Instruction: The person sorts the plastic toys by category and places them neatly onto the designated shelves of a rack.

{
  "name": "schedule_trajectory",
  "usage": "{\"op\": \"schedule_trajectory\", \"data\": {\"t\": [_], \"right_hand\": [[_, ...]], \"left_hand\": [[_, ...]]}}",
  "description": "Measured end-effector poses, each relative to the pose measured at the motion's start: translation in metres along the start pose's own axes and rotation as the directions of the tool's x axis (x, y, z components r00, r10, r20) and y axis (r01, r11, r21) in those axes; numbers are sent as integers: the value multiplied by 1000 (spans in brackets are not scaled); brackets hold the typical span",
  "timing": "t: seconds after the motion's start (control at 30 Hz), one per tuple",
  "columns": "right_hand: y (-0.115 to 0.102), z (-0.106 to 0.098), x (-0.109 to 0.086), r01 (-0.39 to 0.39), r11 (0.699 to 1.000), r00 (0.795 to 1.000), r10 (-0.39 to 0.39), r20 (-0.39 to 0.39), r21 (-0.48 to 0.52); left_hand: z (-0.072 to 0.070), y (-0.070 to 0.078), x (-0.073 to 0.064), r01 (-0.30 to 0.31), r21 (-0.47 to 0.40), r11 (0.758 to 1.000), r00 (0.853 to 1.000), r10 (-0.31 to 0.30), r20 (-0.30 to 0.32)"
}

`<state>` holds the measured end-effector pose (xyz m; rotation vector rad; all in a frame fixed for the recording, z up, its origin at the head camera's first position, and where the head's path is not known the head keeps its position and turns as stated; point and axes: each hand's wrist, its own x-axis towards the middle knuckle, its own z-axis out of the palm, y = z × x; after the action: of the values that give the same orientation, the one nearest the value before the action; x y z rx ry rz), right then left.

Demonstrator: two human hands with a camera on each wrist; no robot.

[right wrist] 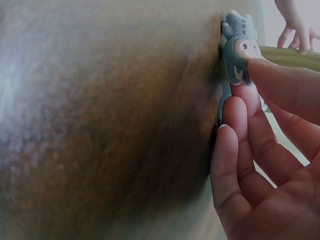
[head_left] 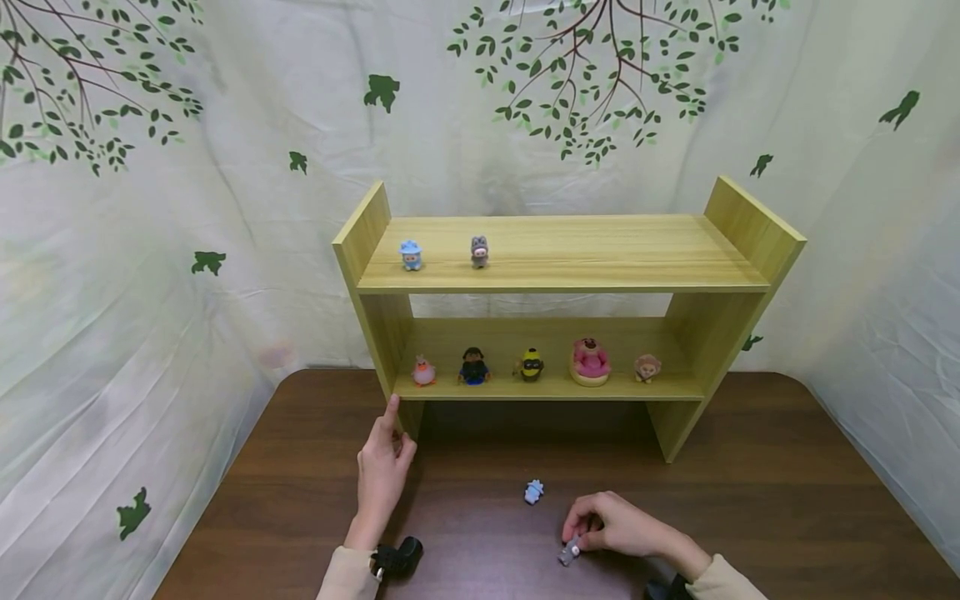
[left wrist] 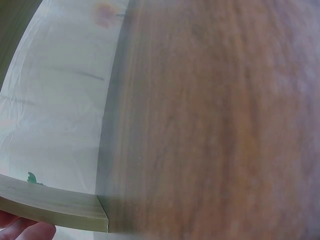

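My right hand [head_left: 618,525] pinches a small grey figurine [head_left: 569,552] between thumb and fingers, low over the front of the table. In the right wrist view the grey figurine [right wrist: 240,35] shows a pale face with dark eyes, with the thumb against it. A light blue figurine [head_left: 533,492] lies on the tabletop between that hand and the shelf. At the left, my left hand [head_left: 381,475] touches the front edge of the wooden shelf's side panel [head_left: 365,321], index finger extended. Its fingertips [left wrist: 40,231] show beside the panel in the left wrist view.
On the top board [head_left: 592,250] stand a blue-hatted figurine [head_left: 410,257] and a grey one [head_left: 479,252]. The lower board [head_left: 555,390] bears several more, including a pink bear [head_left: 589,363]. A white cloth backdrop [head_left: 247,308] surrounds the brown table [head_left: 772,500].
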<state>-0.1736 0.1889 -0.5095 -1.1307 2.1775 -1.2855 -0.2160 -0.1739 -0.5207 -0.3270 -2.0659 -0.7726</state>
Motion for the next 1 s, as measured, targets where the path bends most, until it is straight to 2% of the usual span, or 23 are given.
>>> {"op": "schedule_trajectory", "data": {"t": [0.27, 0.47, 0.8, 1.0], "right_hand": [[-1, 1, 1, 16, 999, 1000, -16, -16, -39], [0, 0, 2, 27, 997, 998, -31, -60, -74], [-4, -4, 7, 36, 996, 992, -26, -127, 75], [-3, -6, 9, 53, 999, 984, -54, -171, -12]], "left_hand": [[-1, 1, 0, -1, -1, 1000, 1000, 1, 6], [-1, 1, 0, -5, 1, 1000, 1000, 5, 7], [-1, 1, 1, -3, 7, 1000, 1000, 3, 9], [-1, 1, 1, -2, 4, 1000, 1000, 2, 10]]}}
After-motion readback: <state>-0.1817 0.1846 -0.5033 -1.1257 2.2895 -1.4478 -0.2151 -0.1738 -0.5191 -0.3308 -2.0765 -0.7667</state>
